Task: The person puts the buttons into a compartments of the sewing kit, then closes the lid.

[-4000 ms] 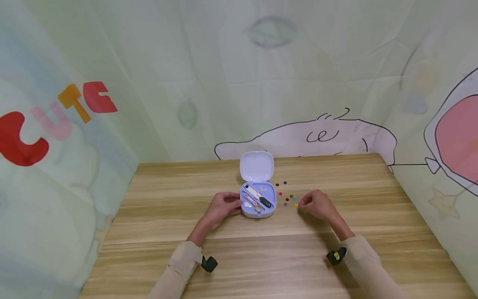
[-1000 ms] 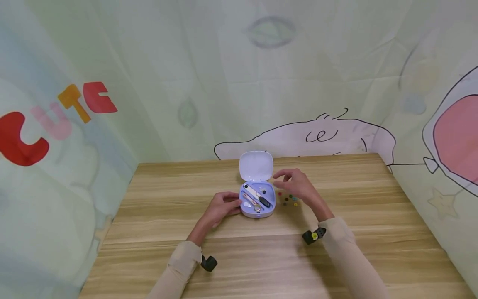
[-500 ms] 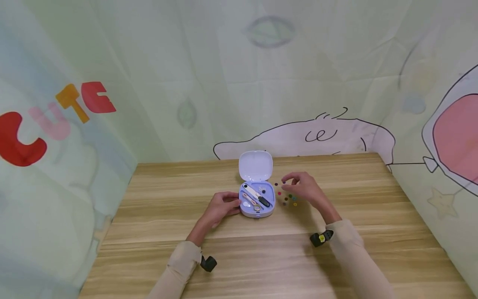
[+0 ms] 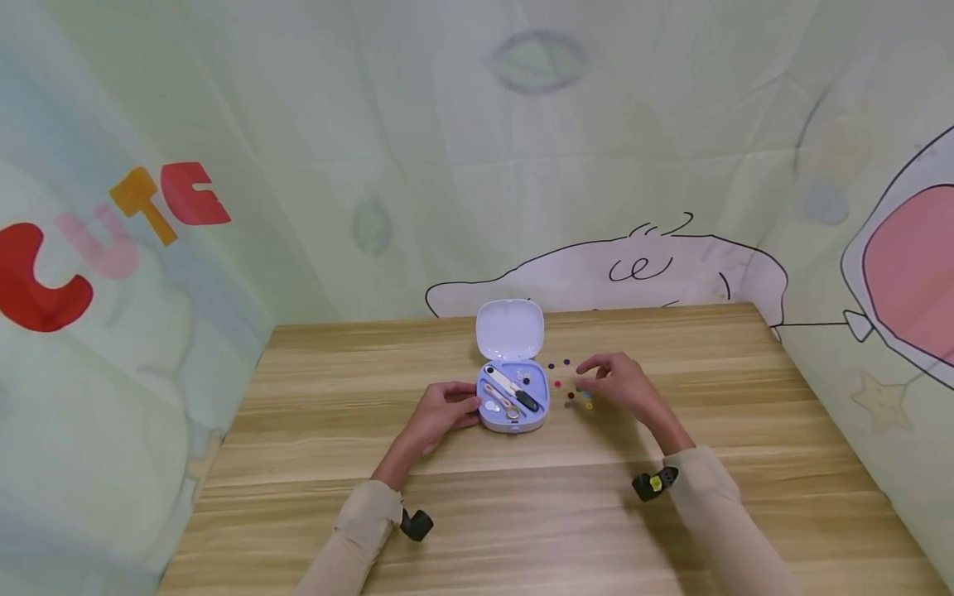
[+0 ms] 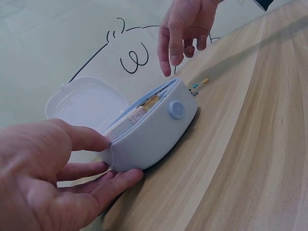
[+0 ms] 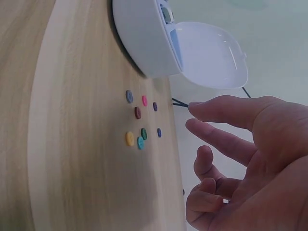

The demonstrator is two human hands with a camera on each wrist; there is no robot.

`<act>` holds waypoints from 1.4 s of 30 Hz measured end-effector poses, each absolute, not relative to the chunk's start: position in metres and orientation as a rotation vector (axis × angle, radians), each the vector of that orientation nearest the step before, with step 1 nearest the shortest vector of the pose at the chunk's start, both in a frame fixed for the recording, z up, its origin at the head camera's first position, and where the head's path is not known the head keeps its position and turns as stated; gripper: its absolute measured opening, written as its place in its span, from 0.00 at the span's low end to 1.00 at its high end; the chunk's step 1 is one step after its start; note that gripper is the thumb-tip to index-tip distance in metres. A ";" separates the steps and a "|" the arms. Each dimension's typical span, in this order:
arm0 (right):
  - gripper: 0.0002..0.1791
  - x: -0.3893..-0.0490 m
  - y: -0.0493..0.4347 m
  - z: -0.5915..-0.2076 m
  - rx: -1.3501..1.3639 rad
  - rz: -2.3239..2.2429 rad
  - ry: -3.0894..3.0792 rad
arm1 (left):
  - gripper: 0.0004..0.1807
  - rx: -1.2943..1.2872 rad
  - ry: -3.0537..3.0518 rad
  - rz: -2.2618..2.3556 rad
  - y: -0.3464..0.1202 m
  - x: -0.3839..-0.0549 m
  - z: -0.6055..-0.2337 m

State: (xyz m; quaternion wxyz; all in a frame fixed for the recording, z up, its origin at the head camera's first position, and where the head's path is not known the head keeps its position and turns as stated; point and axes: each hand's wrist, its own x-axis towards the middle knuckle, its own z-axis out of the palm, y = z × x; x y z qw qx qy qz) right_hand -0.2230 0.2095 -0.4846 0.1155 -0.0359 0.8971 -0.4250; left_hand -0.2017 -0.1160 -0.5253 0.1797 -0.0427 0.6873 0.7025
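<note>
Right hand [image 4: 620,383] empty, half-spread, farther from the box [image 4: 529,426] than before, left hand [image 4: 441,414] clasped on it

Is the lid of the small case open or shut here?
Open. The lid stands back behind the case, its inner face showing, and the black-handled tool inside lies uncovered.

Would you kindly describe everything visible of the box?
The box is whitish outside with a light blue tray, rounded at the corners, and looks like plastic. Its whitish lid stands open at the back, and a round blue catch sits on the front. It rests on the table. The tray holds a black-handled tool, a dark button and other small items. The left hand grips its left side, thumb at the top edge.
</note>
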 end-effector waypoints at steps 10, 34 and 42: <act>0.12 -0.216 0.221 -0.495 -0.082 -1.206 2.610 | 0.18 -0.131 1.943 1.980 -0.116 -0.201 -0.523; 0.04 -0.208 0.225 -0.514 -0.085 -1.156 2.643 | 0.19 -0.127 1.953 1.961 -0.117 -0.201 -0.523; 0.02 -0.207 0.223 -0.515 -0.061 -1.174 2.635 | 0.18 -0.114 1.941 1.973 -0.117 -0.201 -0.524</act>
